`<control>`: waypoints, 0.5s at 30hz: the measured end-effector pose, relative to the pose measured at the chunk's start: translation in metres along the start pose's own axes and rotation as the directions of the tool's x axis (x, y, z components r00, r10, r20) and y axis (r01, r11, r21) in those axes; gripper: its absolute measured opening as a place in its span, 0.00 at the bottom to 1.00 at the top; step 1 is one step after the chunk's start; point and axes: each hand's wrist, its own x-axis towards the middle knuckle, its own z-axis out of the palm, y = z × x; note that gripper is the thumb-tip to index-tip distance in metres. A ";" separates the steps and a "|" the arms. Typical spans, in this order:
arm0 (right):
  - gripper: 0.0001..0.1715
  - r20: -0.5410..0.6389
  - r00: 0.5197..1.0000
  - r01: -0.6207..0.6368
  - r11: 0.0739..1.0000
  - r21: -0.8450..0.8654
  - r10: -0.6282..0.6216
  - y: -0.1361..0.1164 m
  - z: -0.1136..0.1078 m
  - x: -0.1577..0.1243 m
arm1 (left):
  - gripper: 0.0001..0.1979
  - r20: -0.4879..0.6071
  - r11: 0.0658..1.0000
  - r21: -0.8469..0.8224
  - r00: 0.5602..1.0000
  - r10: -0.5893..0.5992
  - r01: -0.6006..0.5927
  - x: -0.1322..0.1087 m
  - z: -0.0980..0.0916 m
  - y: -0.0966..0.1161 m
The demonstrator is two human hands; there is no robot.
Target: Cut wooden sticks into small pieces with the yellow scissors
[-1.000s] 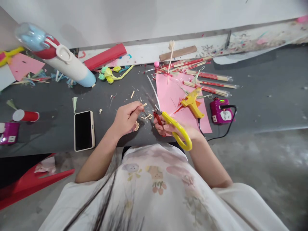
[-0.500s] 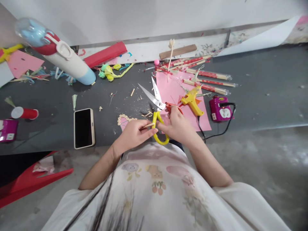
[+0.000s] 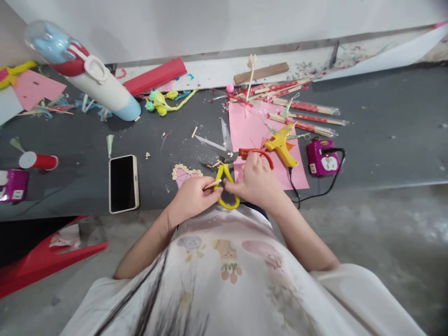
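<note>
My left hand (image 3: 195, 195) is closed on a short thin wooden stick (image 3: 212, 184), whose end points at the yellow handle loop. My right hand (image 3: 262, 183) grips a pair of scissors (image 3: 230, 155) with one red and one yellow handle. The blades stand apart and point away from me over the dark table. Just beyond my left hand lies a pink paper piece (image 3: 185, 176) edged with small wooden bits, partly covered by the hand. Several cut stick pieces (image 3: 214, 164) lie near the scissors.
A pink sheet (image 3: 241, 123) carries a yellow glue gun (image 3: 282, 145), its cord running to a purple box (image 3: 322, 158). Packed sticks (image 3: 304, 106) lie behind. On the left are a phone (image 3: 123, 183), a tilted bottle (image 3: 105, 88) and a red spool (image 3: 44, 161).
The scissors have opened wider at the handles and turned slightly left. My right hand's fingers have shifted on the red handle. The left hand still holds the stick.
</note>
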 end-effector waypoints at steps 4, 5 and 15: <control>0.26 -0.041 0.999 0.016 0.998 -0.064 -0.019 0.003 0.001 0.003 | 0.21 0.063 0.992 0.127 0.998 0.017 -0.025 -0.001 -0.004 0.000; 0.26 -0.040 0.999 0.011 0.996 -0.094 -0.015 0.004 0.002 0.004 | 0.21 0.049 0.986 0.166 0.998 0.029 -0.037 -0.001 -0.005 0.000; 0.28 -0.042 0.999 0.016 0.962 -0.272 -0.029 0.001 0.010 0.001 | 0.24 -0.239 0.830 0.558 0.956 0.169 -0.007 0.015 -0.008 0.006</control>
